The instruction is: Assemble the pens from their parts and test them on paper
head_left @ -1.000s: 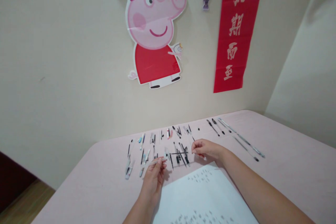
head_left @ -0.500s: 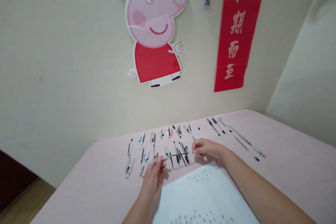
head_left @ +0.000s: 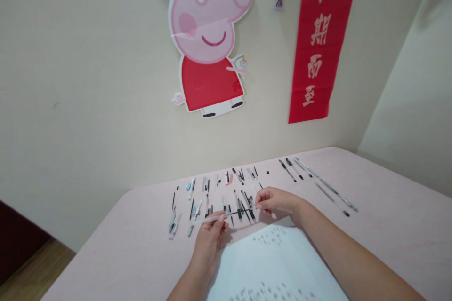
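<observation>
My left hand (head_left: 212, 237) is closed, pinching a clear pen barrel (head_left: 203, 220) between thumb and fingers. The barrel lies nearly level and points to the right. From its right end runs a thin dark pen refill (head_left: 243, 210), whose far end is pinched in my right hand (head_left: 271, 199). One end of the refill seems to be inside the barrel, though the left fingers partly hide the join. Beneath and behind the two hands lie pen parts: black refills, caps and clear barrels (head_left: 237, 200).
A white printed paper (head_left: 268, 263) lies in front of me on the pink-covered table (head_left: 106, 249). Rows of loose pen parts (head_left: 174, 225) spread to the left and back. Several whole pens (head_left: 335, 194) rest at the right. Behind the table stands a wall (head_left: 116, 103).
My hands have come closer together, the left moving right and the right slightly left. Less of the refill shows between them.
</observation>
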`<state>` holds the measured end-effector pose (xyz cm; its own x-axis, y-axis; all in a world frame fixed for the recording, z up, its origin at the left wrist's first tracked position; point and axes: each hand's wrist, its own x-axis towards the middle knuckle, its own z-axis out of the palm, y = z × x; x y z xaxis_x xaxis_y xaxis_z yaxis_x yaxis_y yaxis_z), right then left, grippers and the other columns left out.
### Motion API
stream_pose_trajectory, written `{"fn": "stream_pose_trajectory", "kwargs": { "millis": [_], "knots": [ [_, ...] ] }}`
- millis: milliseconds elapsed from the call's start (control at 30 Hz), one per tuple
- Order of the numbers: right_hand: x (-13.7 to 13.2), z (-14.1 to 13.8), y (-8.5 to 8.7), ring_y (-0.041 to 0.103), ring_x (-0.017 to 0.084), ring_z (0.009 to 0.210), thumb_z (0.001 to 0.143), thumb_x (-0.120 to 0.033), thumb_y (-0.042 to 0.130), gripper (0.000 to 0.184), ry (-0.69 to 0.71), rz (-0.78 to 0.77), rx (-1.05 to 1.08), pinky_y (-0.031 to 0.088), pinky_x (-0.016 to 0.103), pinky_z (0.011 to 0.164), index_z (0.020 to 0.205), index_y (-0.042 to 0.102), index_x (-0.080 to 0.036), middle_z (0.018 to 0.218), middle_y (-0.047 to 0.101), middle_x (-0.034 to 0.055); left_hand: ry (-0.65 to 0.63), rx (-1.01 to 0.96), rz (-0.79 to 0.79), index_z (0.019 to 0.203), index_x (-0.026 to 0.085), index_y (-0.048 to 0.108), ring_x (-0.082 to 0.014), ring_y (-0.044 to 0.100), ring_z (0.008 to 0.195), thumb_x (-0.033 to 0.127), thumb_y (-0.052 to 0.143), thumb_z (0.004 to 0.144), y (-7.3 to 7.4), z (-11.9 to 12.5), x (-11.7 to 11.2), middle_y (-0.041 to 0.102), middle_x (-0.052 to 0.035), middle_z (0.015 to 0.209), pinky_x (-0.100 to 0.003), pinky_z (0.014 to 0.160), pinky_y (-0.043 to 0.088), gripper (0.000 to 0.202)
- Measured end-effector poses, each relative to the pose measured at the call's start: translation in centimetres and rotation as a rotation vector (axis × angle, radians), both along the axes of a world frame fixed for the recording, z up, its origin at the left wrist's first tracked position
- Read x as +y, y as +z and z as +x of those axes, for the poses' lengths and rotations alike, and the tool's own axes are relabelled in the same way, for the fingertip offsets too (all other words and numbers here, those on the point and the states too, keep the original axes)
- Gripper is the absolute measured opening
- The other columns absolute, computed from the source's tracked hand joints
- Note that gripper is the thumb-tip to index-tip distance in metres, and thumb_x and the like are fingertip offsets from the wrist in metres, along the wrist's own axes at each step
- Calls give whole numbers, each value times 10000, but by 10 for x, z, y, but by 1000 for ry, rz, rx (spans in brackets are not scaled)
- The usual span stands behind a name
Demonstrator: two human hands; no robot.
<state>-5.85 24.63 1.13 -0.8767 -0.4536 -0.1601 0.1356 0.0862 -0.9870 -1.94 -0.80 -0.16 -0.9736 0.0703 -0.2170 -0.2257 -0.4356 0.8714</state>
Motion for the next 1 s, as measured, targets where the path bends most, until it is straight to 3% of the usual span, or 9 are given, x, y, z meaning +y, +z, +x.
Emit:
{"fn": "stream_pose_trajectory", "kwargs": {
  "millis": [133, 300, 567, 1000],
  "knots": [
    [-8, 3, 6, 569, 88, 516, 583, -341, 790, 327, 67, -84, -68, 438, 215, 540, 757, 644, -107, 562, 624, -10, -15, 10, -52, 920, 129, 685, -100, 600, 587, 339, 831, 576, -1, 0, 0, 657, -16, 657, -182, 543, 445, 429],
    [-17, 6, 11, 614, 100, 559, 578, -359, 817, 365, 110, -131, -96, 468, 235, 584, 779, 648, -104, 620, 663, 10, -30, 16, -47, 898, 129, 695, -97, 588, 599, 342, 838, 560, 4, 4, 2, 655, -15, 660, -188, 569, 443, 423],
    [-34, 10, 10, 591, 98, 502, 565, -384, 825, 360, 117, -108, -88, 468, 217, 510, 696, 637, -107, 539, 623, -13, -152, 43, 18, 850, 128, 706, -105, 610, 657, 317, 842, 569, 4, 8, 4, 691, -37, 689, -206, 657, 477, 365],
    [-50, 17, 18, 529, 67, 456, 519, -383, 828, 370, 133, -24, -97, 408, 179, 472, 665, 606, -125, 486, 581, -44, -236, -10, 90, 834, 121, 696, -126, 646, 656, 273, 857, 555, 13, 14, 5, 714, -54, 708, -242, 673, 520, 357]
  ]
}}
